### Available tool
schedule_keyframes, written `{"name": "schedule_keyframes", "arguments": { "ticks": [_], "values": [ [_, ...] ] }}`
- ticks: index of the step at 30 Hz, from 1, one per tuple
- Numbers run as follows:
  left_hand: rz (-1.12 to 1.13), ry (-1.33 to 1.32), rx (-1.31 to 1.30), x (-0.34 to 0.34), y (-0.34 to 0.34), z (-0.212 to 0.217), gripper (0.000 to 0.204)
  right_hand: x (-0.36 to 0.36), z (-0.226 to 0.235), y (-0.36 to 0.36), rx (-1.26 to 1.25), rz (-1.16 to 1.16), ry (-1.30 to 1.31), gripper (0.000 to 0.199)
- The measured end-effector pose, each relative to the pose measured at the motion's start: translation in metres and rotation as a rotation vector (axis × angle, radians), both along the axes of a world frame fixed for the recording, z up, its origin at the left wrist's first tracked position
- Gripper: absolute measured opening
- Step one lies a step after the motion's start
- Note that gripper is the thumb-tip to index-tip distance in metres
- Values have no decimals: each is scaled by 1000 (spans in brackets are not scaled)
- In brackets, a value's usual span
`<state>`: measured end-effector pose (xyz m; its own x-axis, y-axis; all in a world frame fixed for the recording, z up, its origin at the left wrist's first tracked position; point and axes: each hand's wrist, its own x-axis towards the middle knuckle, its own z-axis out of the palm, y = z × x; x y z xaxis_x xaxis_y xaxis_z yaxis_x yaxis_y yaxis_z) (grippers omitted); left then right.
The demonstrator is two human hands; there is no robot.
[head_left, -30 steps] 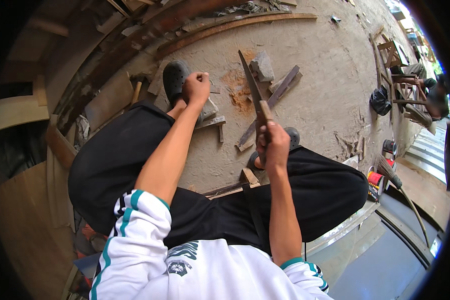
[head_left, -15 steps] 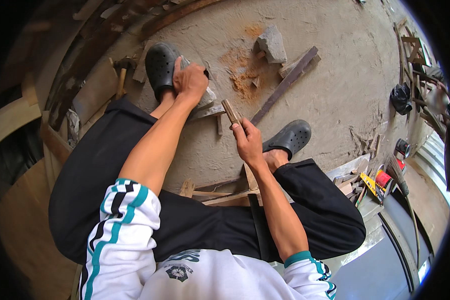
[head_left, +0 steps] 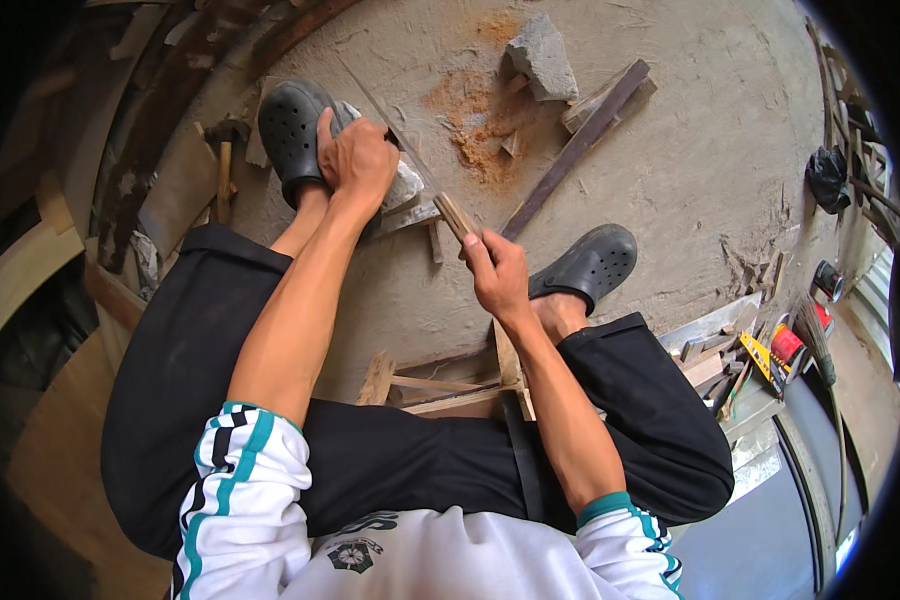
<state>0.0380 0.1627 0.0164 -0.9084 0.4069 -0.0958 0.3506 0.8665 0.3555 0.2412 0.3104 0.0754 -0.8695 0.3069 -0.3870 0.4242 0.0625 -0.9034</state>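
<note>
Concrete floor [head_left: 670, 180], sawdust-stained, scrap wood about. My right hand [head_left: 498, 275] is clenched around a wooden stick [head_left: 457, 215]; my left hand [head_left: 358, 160] presses a grey stone [head_left: 402, 185] beside the left clog [head_left: 292, 130]. Risk, as I judge it: the stone shifts underhand and fingers get struck.

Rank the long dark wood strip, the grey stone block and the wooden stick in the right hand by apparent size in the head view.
1. Long dark wood strip
2. Grey stone block
3. Wooden stick, partly hidden by the right hand, so its full size is unsure.
</note>
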Motion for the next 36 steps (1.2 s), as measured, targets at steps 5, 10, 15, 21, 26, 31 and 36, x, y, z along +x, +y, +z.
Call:
{"name": "schedule_keyframes", "arguments": {
  "ticks": [5,10,15,21,26,31,36],
  "values": [
    [-64,-4,-63,-1,2,15,18,18,3,13,22,60,-18,32],
    [5,-26,-43,1,10,11,17,-1,-10,12,-4,57,-52,31],
    [-88,-8,-35,-7,-11,-5,18,7,3,9,15,46,-36,31],
    [16,-8,12,-3,2,6,16,22,4,15,-18,30,12,32],
    [1,-94,-83,-2,3,8,18,-7,-5,6,78,35,-12,32],
    [11,-29,2,0,2,9,18,10,3,8,87,37,-35,33],
    [47,-78,-84,-3,5,16,19,16,11,8,72,46,-35,34]
  ]
}}
